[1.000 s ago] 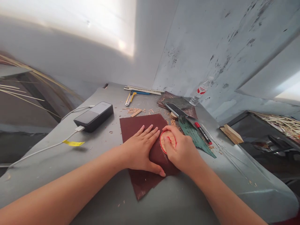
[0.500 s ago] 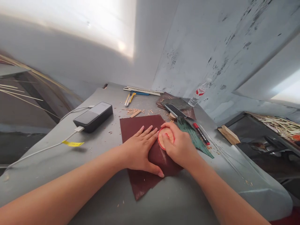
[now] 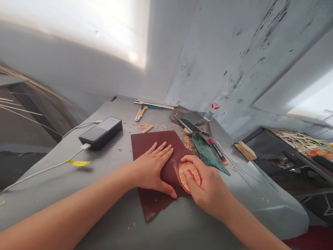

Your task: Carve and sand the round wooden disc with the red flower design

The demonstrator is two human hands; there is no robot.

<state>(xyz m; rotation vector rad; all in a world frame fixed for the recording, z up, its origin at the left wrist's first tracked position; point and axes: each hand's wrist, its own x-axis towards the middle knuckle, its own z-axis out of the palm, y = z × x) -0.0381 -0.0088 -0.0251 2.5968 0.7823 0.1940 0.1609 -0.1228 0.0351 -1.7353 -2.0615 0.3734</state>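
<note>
My left hand lies flat with spread fingers on a dark red sheet of sandpaper, pressing it against the grey table. In my right hand is a round wooden disc with a red line around its edge and a red mark in its middle. The thumb rests on the disc's face and the fingers curl behind it. The disc is tilted on its edge over the sheet's right side, where a pale scuffed streak shows. Its lower edge and exact contact with the sheet are hidden.
Beyond the sheet lie wood shavings, a utility knife and thin strips. A power bank with cables sits left. To the right are a phone, green sandpaper, a red-capped marker and a water bottle.
My right hand has drawn the disc toward me and slightly right along the sheet. The left hand stays flat in place. The view has shifted a little.
</note>
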